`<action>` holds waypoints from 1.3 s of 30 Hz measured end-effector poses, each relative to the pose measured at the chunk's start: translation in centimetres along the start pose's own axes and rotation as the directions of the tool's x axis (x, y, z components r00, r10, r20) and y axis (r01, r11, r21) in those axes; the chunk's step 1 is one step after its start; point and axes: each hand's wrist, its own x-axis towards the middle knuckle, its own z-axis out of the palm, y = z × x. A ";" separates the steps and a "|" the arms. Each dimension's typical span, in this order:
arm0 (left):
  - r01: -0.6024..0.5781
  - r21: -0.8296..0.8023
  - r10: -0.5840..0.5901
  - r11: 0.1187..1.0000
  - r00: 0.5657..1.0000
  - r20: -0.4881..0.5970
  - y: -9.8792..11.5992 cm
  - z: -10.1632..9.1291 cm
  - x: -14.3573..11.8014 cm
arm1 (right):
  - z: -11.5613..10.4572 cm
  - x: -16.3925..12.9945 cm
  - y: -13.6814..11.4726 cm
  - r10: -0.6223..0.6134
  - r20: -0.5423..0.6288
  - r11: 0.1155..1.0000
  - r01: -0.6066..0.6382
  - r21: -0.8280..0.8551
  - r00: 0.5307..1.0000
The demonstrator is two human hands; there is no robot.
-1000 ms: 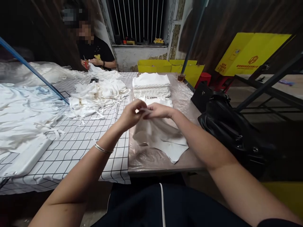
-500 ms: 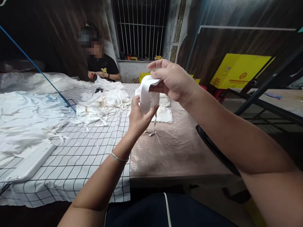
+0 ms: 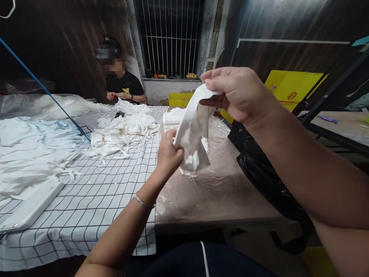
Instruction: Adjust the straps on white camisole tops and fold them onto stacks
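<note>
Right hand pinches the white cloth up mid-frame, left hand fingers gripping its lower edge, so a loose pinch could probably drop it onto the counter.

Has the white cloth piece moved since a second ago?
Yes. The white cloth piece lay on the plastic-covered table; it now hangs above it, pinched between the raised right hand and the left hand.
</note>
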 end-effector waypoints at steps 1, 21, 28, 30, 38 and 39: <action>0.057 0.038 -0.059 0.998 0.997 0.048 -0.5 -0.7 0.2 | -0.6 0.0 -0.2 -0.020 -0.054 0.999 0.017 -0.050 0.998; 0.137 0.375 -0.239 0.917 0.941 0.239 0.4 -7.4 9.7 | -11.9 1.9 9.6 0.331 -0.288 0.892 -0.397 -0.214 0.899; 0.083 0.510 -0.419 0.856 0.690 0.590 -5.9 -3.4 -9.9 | -12.7 -16.7 21.5 0.577 -0.242 0.625 -0.612 -0.484 0.780; 0.051 0.500 -0.385 0.865 0.707 0.594 -6.8 -3.2 -12.6 | -12.4 -19.5 22.7 0.505 -0.248 0.607 -0.545 -0.578 0.826; 0.260 0.268 -0.369 0.928 0.749 0.551 -7.5 -5.1 -14.0 | -12.8 -21.4 22.1 0.449 -0.258 0.407 -0.452 -0.794 0.856; 0.307 0.253 -0.397 0.917 0.737 0.546 -7.4 -5.1 -14.0 | -12.7 -21.5 22.1 0.396 -0.279 0.380 -0.432 -0.818 0.875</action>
